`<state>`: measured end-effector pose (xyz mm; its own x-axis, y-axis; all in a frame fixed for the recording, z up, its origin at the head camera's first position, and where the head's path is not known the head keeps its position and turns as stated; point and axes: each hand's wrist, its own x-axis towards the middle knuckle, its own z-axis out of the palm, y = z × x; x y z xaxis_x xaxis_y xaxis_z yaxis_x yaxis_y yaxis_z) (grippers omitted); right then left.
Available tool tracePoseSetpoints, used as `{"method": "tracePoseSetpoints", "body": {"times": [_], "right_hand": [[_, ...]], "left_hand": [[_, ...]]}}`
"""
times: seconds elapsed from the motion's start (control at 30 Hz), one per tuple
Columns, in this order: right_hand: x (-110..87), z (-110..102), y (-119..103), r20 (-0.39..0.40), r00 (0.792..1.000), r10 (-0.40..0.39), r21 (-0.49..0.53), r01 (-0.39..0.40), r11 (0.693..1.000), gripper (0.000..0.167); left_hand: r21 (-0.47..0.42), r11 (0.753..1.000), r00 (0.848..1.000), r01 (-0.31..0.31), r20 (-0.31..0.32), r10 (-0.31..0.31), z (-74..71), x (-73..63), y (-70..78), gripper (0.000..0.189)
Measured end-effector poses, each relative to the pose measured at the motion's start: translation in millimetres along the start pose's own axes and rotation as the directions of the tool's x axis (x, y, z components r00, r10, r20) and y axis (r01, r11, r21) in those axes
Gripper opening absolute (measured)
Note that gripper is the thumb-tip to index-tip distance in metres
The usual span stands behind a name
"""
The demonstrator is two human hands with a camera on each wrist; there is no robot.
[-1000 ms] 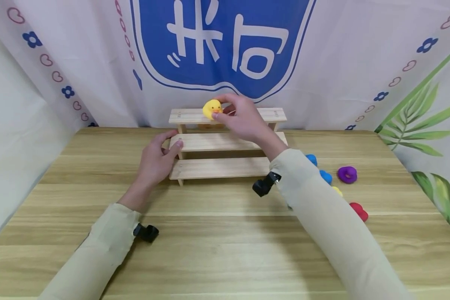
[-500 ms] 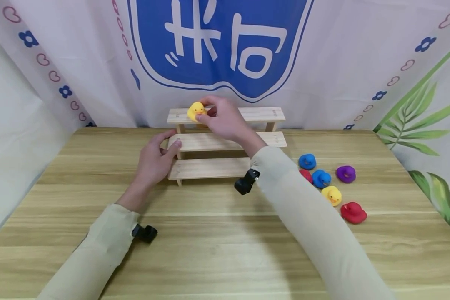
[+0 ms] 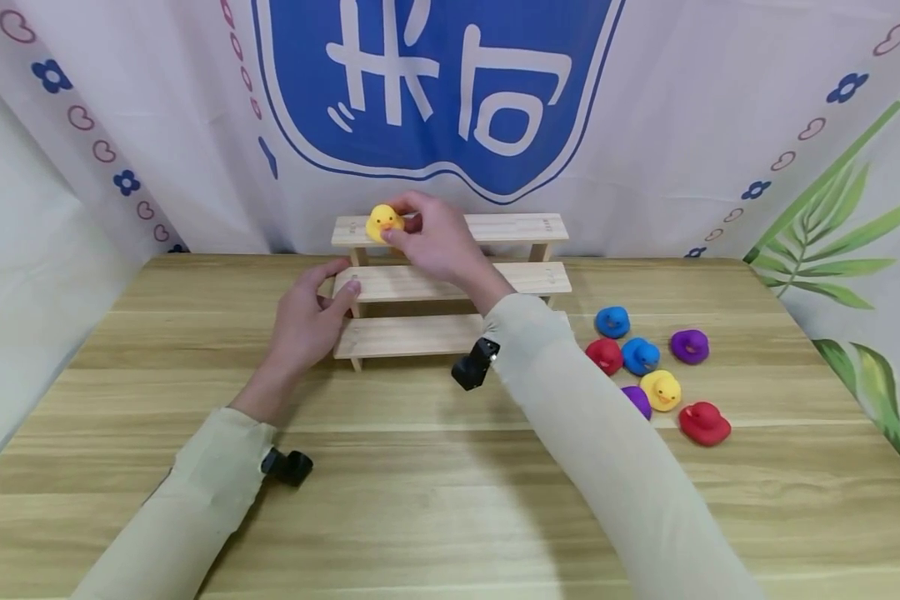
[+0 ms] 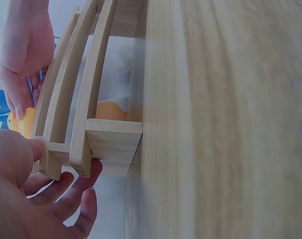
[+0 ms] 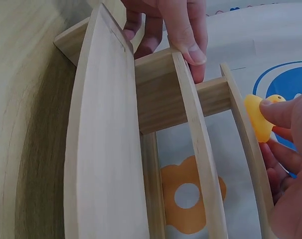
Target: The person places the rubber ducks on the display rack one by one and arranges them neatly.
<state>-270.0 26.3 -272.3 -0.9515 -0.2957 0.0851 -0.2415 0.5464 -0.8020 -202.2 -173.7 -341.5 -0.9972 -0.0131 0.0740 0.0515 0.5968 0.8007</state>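
A yellow rubber duck [image 3: 384, 223] is pinched between the thumb and fingers of my right hand [image 3: 438, 237], at the left part of the top step. In the right wrist view the duck [image 5: 260, 117] is right at the top step's edge. My left hand [image 3: 311, 317] grips the left end of the three-step wooden display stand [image 3: 412, 335], its thumb on the middle step. The left wrist view shows those fingers [image 4: 66, 196] around the stand's side. My right hand and forearm hide part of the steps.
On the table [image 3: 420, 500] right of the stand lie several loose rubber ducks: blue [image 3: 612, 322], red [image 3: 705, 423], purple [image 3: 690, 346] and yellow [image 3: 661, 390] among them. A printed white cloth [image 3: 645, 125] hangs right behind the stand.
My right hand has carried the yellow duck leftward along the top step. More ducks show on the right as the forearm shifts left. My left hand stays on the stand.
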Motion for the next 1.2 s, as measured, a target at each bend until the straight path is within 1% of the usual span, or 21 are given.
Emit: {"method": "tracePoseSetpoints", "body": {"times": [0.23,0.43,0.57,0.67,0.77,0.87,1.1,1.2], "right_hand": [[-0.6,5,0,-0.051,0.999,0.000,-0.017,-0.001,1.000,0.039],[-4.3,1,2,-0.060,0.998,0.022,0.003,-0.022,1.000,0.043],[-10.5,-8,7,-0.055,0.998,0.002,0.022,-0.001,1.000,0.045],[-18.0,-16,14,-0.070,0.997,-0.040,0.038,0.043,0.998,0.045],[-27.5,-25,22,-0.097,0.991,-0.090,0.053,0.095,0.994,0.042],[-37.5,-34,29,-0.115,0.986,-0.117,0.060,0.125,0.990,0.039],[-62.3,-57,48,-0.134,0.982,-0.137,0.033,0.142,0.989,0.039],[-72.0,-68,58,-0.139,0.980,-0.140,0.043,0.147,0.988,0.039]], "left_hand": [[0.000,1.000,1.000,-0.006,0.001,0.006,-0.1,-1.0,0.2,0.058],[0.000,1.000,1.000,-0.007,-0.005,0.007,-0.4,-2.4,-0.4,0.059],[0.009,1.000,1.000,-0.020,-0.012,0.020,-0.8,-2.6,-1.5,0.058],[0.016,0.999,0.999,-0.031,-0.013,0.031,-0.7,-2.3,-1.7,0.057],[0.019,0.999,1.000,-0.026,-0.011,0.026,-0.3,-2.1,-0.8,0.058],[0.019,1.000,1.000,-0.021,-0.007,0.021,-0.1,-2.0,0.5,0.058],[0.026,0.999,1.000,-0.026,-0.012,0.026,0.5,-1.8,-0.5,0.057],[0.033,0.999,0.999,-0.031,-0.014,0.031,1.0,-1.5,-0.5,0.057]]}}
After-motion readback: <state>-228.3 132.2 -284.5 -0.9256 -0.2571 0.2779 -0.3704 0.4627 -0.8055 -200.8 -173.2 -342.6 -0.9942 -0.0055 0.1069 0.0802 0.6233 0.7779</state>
